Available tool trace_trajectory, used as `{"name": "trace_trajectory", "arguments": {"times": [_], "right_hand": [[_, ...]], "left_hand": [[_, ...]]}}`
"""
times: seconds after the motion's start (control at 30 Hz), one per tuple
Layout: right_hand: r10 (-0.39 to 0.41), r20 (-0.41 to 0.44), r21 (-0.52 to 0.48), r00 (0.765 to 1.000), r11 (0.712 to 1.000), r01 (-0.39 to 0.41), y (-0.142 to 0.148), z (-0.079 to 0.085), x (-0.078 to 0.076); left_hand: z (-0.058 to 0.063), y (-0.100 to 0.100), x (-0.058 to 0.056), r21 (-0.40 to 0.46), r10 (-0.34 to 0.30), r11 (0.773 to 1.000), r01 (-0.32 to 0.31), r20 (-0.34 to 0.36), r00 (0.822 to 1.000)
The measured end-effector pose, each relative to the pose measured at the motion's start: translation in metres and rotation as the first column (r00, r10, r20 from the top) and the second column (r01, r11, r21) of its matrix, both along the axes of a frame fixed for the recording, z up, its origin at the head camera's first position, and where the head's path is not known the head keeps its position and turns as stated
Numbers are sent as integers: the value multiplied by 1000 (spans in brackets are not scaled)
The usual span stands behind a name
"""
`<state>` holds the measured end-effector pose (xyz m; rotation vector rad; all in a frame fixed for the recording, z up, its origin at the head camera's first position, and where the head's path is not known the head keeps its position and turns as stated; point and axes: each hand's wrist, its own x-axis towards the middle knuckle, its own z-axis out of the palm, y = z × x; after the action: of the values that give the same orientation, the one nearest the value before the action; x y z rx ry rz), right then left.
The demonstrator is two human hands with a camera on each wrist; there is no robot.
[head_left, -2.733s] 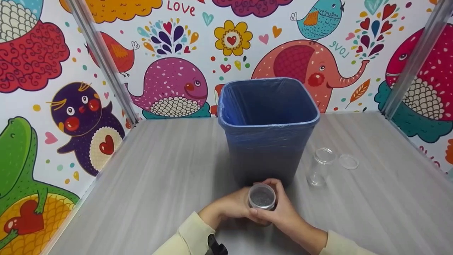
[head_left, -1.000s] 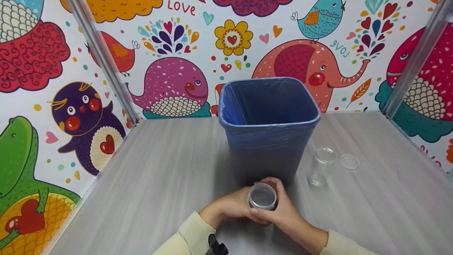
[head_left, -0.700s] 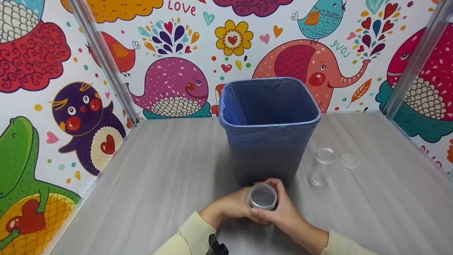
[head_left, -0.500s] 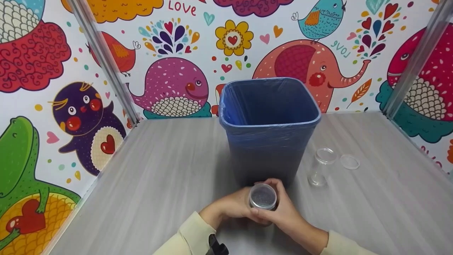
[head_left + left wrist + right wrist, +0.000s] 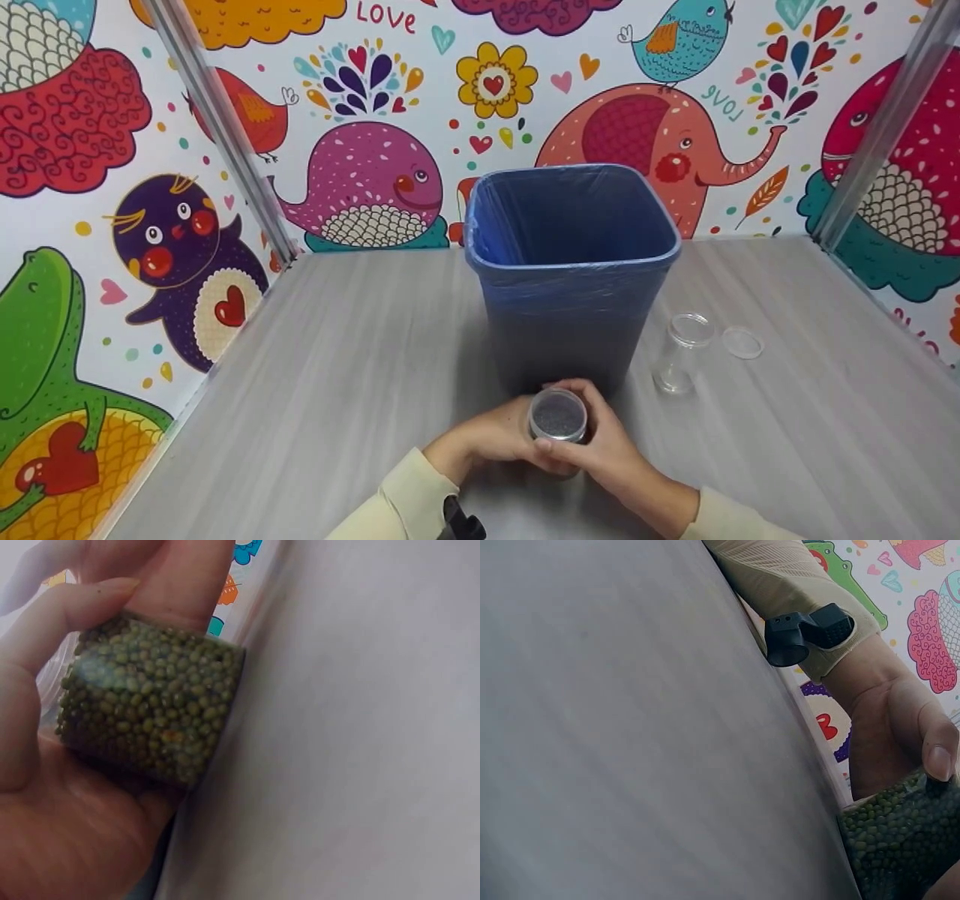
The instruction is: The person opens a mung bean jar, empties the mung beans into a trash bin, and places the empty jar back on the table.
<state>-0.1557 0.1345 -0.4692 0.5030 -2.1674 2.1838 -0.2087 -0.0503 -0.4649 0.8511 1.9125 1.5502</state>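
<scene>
Near the front middle of the table, in the head view, both hands grip a clear plastic jar (image 5: 558, 415) in front of the bin. Small green beans, like mung beans (image 5: 150, 694), fill the jar in the left wrist view. My left hand (image 5: 499, 431) wraps its left side, and its thumb shows against the jar in the right wrist view. My right hand (image 5: 604, 442) curls round the other side near the top, thumb in front. Dark grains show through the round top; whether a lid covers it, I cannot tell.
A blue bin (image 5: 577, 322) with a plastic liner stands just beyond the hands. Right of it are a clear jar (image 5: 679, 356) and a flat clear lid (image 5: 743, 343). Patterned walls (image 5: 375, 172) enclose the grey table (image 5: 360, 360) at the back and sides.
</scene>
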Motion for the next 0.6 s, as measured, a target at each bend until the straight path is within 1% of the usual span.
{"name": "trace_trajectory", "arguments": {"times": [0.13,0.27,0.33,0.4,0.5,0.6], "right_hand": [[-26,-56,-6,998,1000,26,1,2,0],[-40,-156,-41,987,999,34,3,4,0],[-37,-193,-63,981,998,25,4,5,0],[-23,-208,-89,978,996,5,5,6,0],[-9,-237,-124,971,992,-20,6,8,1],[-8,-280,-143,960,989,-33,8,11,1]], "left_hand": [[0,0,0,8,6,1000,-6,13,1000],[0,0,-1,12,-11,1000,10,40,999],[0,0,-1,12,-17,1000,16,56,998],[0,0,-1,8,-19,1000,18,65,998],[1,0,-1,2,-10,1000,10,64,998],[1,1,-1,-5,4,1000,-3,50,999]]}}
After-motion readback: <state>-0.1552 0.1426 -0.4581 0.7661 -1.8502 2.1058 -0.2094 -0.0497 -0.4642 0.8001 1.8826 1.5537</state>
